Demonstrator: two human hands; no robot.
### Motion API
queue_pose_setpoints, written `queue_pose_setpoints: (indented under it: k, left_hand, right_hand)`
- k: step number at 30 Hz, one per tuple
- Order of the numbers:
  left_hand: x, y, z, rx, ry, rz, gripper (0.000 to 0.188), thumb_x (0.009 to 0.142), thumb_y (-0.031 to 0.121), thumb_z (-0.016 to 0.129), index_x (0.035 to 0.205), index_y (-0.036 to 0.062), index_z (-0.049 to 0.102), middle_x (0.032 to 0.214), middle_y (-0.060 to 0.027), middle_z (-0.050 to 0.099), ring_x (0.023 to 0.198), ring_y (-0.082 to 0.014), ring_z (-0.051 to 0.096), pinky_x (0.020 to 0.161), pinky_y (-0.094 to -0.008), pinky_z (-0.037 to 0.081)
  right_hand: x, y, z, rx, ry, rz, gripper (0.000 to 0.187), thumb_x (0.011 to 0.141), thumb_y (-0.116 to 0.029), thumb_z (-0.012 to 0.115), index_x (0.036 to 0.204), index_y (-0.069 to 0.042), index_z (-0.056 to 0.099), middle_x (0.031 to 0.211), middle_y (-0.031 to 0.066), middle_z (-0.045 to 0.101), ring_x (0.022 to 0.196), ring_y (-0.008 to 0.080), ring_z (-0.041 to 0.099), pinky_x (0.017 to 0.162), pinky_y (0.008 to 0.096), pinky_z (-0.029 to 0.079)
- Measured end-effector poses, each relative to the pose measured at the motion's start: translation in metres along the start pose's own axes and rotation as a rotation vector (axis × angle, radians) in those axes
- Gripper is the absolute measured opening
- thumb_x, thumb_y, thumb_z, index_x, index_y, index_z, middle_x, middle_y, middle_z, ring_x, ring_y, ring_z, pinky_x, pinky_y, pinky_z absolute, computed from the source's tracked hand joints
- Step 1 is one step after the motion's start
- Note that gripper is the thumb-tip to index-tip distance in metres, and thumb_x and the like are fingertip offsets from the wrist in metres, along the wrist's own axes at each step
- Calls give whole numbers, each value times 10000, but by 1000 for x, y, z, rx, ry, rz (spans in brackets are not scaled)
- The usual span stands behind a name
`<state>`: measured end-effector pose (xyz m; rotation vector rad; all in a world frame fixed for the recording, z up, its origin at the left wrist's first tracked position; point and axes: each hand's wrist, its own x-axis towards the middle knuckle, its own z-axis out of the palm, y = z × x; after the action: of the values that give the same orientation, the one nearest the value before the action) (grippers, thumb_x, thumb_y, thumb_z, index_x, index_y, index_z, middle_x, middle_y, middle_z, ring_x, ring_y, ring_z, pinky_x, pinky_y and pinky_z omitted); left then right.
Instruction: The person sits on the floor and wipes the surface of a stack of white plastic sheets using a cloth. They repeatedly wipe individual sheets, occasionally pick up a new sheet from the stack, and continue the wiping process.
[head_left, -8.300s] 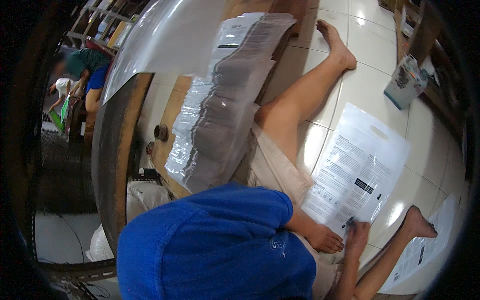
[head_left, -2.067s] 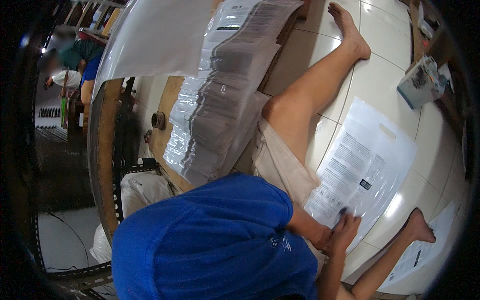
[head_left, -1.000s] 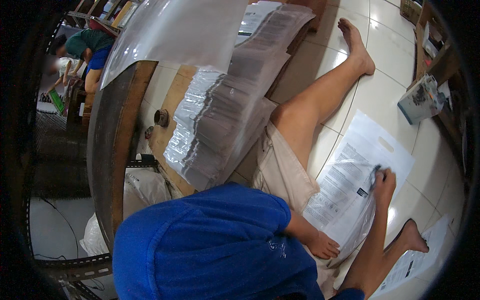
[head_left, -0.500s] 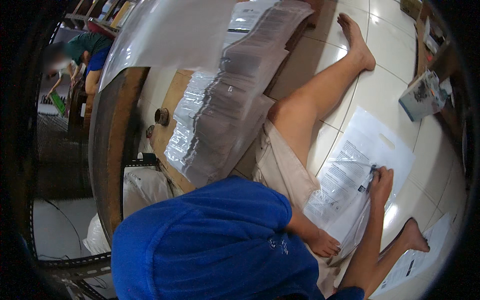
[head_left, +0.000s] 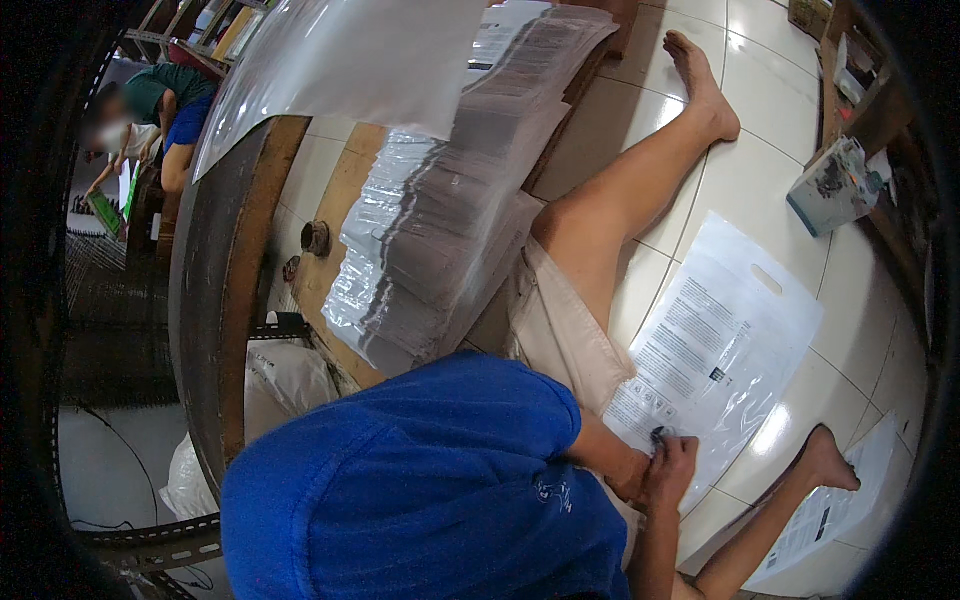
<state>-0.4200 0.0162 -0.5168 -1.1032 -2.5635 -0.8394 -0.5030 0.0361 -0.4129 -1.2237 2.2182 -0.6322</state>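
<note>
A white plastic bag (head_left: 715, 325) with a cut-out handle and dark print lies flat on the tiled floor between my legs. My right hand (head_left: 676, 468) is closed on a small dark wad (head_left: 659, 434), pressed against the bag's near left part. Close beside it, my left hand (head_left: 628, 474) is at the bag's near edge. Its fingers are mostly hidden behind my right hand, so their pose does not show. Another printed bag (head_left: 835, 505) lies on the floor by my right foot.
A long stack of clear plastic bags (head_left: 440, 230) rests on a wooden board (head_left: 345, 215) to the left. A stained square container (head_left: 835, 190) stands at the right beside wooden shelving. At far left, a person (head_left: 170, 105) in a green shirt bends forward.
My right hand has moved with the dark wad from the bag's right middle toward me and left, beside my left hand. The bag now lies flatter, its print more exposed.
</note>
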Motion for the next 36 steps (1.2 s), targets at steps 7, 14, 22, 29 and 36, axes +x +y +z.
queue_pose_setpoints:
  k: [7,14,22,29,36]
  left_hand:
    - [-14,3,2,54,-49,-42,577,826,383,493,1266,9,472,1400,-202,371,1341,-347,283,1110,-492,177]
    - [-14,0,10,3,126,-20,548,813,338,485,1241,-3,489,1386,-221,388,1339,-349,289,1102,-503,194]
    - [-6,-2,12,9,62,-49,565,758,360,538,1180,-15,522,1358,-212,424,1310,-352,341,1094,-510,214]
    - [-13,0,21,36,105,-51,584,741,376,542,1173,-16,524,1361,-210,418,1327,-368,303,1100,-508,200]
    - [-11,1,37,18,59,-49,617,768,347,502,1277,5,432,1419,-206,337,1349,-371,253,1109,-522,154]
  right_hand:
    - [125,26,-15,-162,215,-61,138,819,-86,563,903,23,572,892,224,492,837,414,511,728,469,427]
    - [220,35,-64,-60,197,32,83,814,-83,571,850,-7,572,832,171,509,811,329,532,733,401,419]
    - [37,15,2,-120,-33,10,120,781,-62,597,867,7,551,873,220,489,836,411,508,735,463,424]
    - [189,5,-24,-152,247,-17,132,821,-111,571,881,7,563,879,194,493,822,386,517,736,452,419]
    - [165,7,-39,-108,178,-43,140,825,-110,575,911,-1,554,863,195,524,852,390,524,778,459,417]
